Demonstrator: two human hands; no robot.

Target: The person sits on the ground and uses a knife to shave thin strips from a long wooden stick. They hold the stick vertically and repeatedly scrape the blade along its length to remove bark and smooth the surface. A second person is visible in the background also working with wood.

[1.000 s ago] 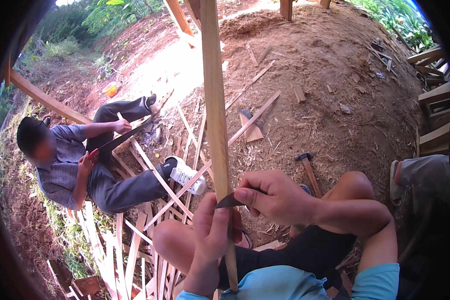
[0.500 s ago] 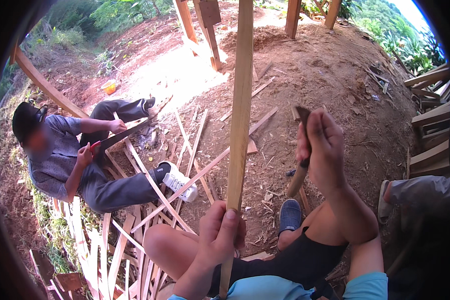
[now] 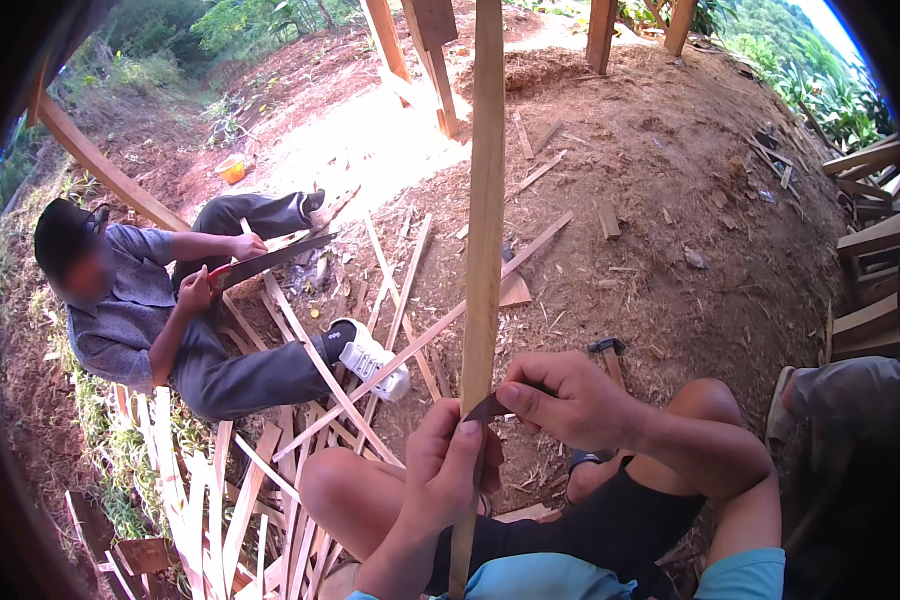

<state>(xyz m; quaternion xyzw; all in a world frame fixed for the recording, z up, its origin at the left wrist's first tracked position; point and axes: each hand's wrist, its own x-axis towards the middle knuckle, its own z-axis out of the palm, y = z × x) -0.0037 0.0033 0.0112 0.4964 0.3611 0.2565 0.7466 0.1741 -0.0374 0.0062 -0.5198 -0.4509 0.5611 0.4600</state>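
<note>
A long, narrow wooden strip stands nearly upright in front of me and runs past the top of the view. Its lower part is wrapped by the fingers of my left hand, thumb lying along the wood. My right hand grips a knife with a dark blade, which lies against the strip just above my left thumb. The knife's handle is mostly hidden by my fingers. Below the strip are my bent knees and dark shorts.
On the left a seated person holds a saw with a red handle. Wooden strips are heaped at lower left. A hammer lies beyond my right knee. Stacked timber and another person's leg are at right.
My right hand has come down and left, bringing the knife from raised beside the strip to contact with it. The view has shifted slightly; my left hand keeps its grip.
</note>
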